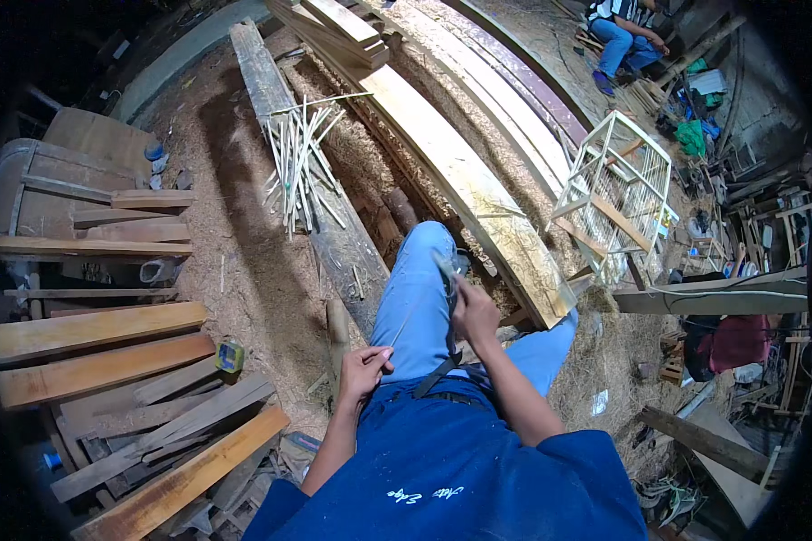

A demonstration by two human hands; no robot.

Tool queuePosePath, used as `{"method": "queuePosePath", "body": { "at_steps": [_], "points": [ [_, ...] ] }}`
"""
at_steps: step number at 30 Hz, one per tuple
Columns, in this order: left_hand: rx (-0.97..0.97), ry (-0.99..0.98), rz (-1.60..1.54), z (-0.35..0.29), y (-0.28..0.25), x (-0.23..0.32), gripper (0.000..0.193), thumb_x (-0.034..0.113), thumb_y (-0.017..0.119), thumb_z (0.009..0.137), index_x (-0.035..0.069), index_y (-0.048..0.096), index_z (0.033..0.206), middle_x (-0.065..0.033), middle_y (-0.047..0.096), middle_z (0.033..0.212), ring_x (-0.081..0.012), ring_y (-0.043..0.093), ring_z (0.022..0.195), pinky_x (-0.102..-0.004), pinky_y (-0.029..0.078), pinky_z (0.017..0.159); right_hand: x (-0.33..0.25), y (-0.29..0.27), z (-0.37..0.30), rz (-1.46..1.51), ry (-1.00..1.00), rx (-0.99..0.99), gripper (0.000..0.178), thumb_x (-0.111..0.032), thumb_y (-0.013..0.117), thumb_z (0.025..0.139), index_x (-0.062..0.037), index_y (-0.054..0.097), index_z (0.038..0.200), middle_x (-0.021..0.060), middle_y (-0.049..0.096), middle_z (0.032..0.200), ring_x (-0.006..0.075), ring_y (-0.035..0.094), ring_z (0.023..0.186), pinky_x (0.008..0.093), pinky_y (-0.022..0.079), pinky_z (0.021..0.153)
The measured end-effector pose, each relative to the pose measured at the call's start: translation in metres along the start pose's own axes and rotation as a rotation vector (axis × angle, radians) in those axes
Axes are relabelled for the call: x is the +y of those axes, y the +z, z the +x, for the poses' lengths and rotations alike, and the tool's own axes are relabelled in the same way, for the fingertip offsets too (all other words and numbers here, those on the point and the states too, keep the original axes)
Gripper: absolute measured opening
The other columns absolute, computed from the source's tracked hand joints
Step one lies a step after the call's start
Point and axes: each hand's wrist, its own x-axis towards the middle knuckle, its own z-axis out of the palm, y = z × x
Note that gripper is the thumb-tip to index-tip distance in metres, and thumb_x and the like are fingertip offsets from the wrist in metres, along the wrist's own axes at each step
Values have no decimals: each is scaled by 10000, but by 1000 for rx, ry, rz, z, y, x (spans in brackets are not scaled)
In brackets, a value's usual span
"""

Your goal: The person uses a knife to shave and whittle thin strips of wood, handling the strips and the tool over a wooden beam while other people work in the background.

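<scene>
My left hand (364, 371) is closed in a pinch beside my left thigh, holding the end of a thin stick (406, 321). The stick slants up across my jeans toward the right hand. My right hand (475, 311) is closed over my lap, around a flat, greyish, blade-like tool (443, 267) that points up toward my knee; its grip is hidden in the fingers. Beyond my knee, a loose pile of pale thin sticks (299, 167) lies across a weathered plank (262, 77).
Long timber beams (442, 149) run ahead over sawdust. A white slatted frame (618, 185) stands at right. Cut boards (99, 332) and a yellow-green tape measure (230, 356) lie at left. Another person (624, 41) sits at the far right.
</scene>
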Motion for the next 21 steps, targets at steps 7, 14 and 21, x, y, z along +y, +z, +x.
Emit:
{"method": "queuePosePath", "body": {
  "at_steps": [7,14,21],
  "points": [
    [-93,11,-45,-5,-8,33,209,167,701,922,-3,726,1042,-64,700,743,-24,455,476,-196,351,438,-23,-54,26,1056,448,-146,334,-344,661,952,-15,705,918,-54,556,669,52,451,574,245,371,508],
    [-159,132,106,5,10,76,227,196,742,886,15,746,1023,-41,695,735,-30,478,517,-196,364,460,-28,-83,26,1159,327,-131,278,-310,681,944,-73,650,802,-71,500,616,31,397,499,230,282,453],
    [-92,248,102,24,4,86,191,173,758,866,5,740,955,-46,695,741,-42,506,518,-199,386,462,-25,-108,22,1254,377,-35,278,-269,613,981,-52,633,809,-60,478,553,40,371,394,221,249,374]
  ]
}}
